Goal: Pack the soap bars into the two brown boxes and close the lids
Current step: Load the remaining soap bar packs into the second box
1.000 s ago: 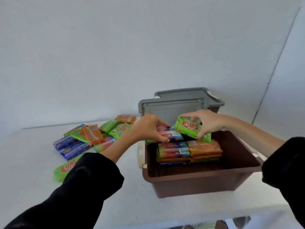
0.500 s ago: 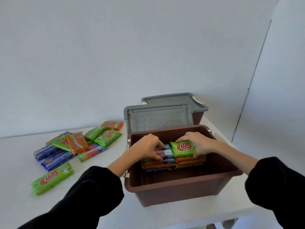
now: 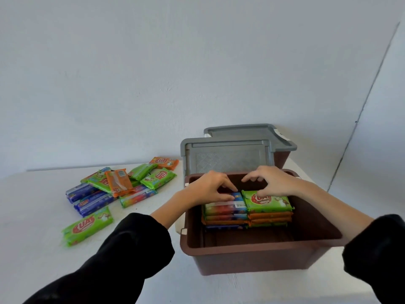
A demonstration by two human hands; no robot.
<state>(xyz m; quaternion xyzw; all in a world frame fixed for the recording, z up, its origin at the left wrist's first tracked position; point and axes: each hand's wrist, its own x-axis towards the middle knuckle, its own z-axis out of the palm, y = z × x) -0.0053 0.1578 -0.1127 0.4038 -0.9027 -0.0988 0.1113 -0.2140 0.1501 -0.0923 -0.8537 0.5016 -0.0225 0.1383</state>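
Note:
The near brown box (image 3: 252,249) stands open, its grey lid (image 3: 228,160) tilted up behind it. Two stacks of soap bars fill its far half. My left hand (image 3: 208,187) pinches the far end of a blue soap bar (image 3: 225,208) that lies on top of the left stack. A green soap bar (image 3: 268,202) tops the right stack. My right hand (image 3: 274,181) hovers over its far edge with the thumb touching it and the fingers loosely curled above. The second brown box (image 3: 285,157) sits behind under a shut grey lid (image 3: 241,130).
A pile of loose soap bars (image 3: 122,185) in green, orange and blue wrappers lies on the white table (image 3: 32,249) to the left. One green bar (image 3: 87,226) lies apart, nearer to me. White walls close in behind and at the right.
Both bars have settled flat on their stacks. My right hand has slid back off the green bar, leaving its top uncovered. My left hand stays on the blue bar.

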